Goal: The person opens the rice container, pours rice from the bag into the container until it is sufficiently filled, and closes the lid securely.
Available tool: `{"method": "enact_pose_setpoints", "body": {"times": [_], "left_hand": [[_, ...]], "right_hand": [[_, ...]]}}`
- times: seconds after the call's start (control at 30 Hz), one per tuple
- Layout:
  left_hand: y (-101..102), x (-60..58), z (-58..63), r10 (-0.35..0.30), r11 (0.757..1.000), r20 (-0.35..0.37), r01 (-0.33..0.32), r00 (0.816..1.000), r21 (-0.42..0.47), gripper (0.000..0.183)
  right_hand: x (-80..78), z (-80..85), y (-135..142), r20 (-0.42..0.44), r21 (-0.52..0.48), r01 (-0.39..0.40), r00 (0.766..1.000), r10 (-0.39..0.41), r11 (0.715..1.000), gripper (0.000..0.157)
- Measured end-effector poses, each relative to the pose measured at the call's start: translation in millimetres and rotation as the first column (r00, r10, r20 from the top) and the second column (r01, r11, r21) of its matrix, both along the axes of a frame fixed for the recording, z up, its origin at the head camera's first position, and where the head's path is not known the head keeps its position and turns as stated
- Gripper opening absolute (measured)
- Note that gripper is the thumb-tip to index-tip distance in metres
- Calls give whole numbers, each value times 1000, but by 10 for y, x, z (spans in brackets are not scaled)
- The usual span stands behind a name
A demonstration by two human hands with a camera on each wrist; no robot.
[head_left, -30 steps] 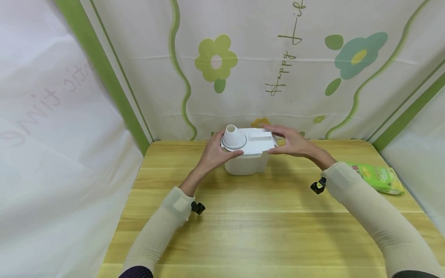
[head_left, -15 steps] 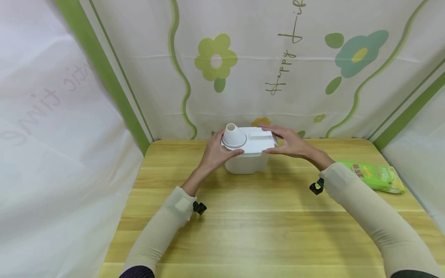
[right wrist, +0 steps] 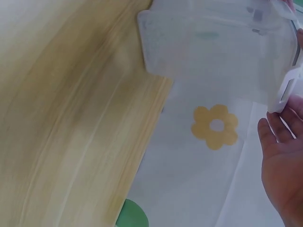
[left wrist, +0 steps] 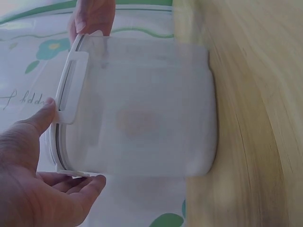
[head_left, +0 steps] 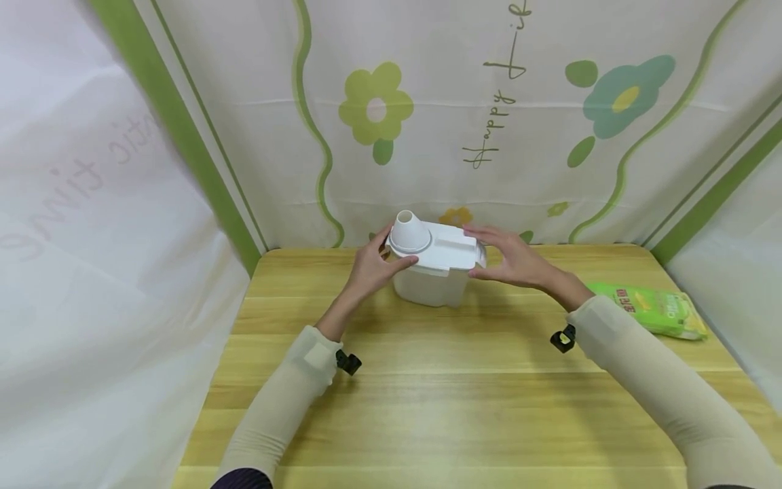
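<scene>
The left hand (head_left: 371, 266) grips the container (head_left: 430, 284) between both hands; only wrist views show its clip's (left wrist: 81, 87) slot. Behind the hands, the curtain (head_left: 440, 122) reads “Happy”. The right hand (head_left: 514, 259) grips the other end; beyond it, a tiny-lettered green bag (head_left: 656, 312).

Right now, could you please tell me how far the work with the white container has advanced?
Looks done: the white lid sits atop the container.
In hand: fingers of the left hand and right hand hold the lid's ends.
Remaining, perhaps: fastening or releasing the lid; whether it is locked, I cannot tell. The green packet is in neither hand.
</scene>
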State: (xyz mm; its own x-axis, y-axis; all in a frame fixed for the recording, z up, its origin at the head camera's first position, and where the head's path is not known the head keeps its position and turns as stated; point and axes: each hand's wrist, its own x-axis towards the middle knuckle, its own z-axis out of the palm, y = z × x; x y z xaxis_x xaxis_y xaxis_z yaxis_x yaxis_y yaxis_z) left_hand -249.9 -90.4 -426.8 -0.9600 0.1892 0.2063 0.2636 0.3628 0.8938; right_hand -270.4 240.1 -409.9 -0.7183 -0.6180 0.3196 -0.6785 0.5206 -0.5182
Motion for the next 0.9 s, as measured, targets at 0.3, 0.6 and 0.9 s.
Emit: {"method": "enact_pose_setpoints", "body": {"times": [0.3,0.6,0.9], "left_hand": [[-49,-44,12,-6,999,55,4,998,32,90],[-106,-80,-18,-20,992,145,2,989,127,80],[-128,-124,-54,-12,987,184,-18,983,161,75]], "right_hand": [[115,-67,-4,-101,-15,16,995,-18,1000,79],[253,-181,22,-233,-31,5,972,-12,1000,78],[331,-254,-15,-366,-113,-121,928,72,986,69]]}}
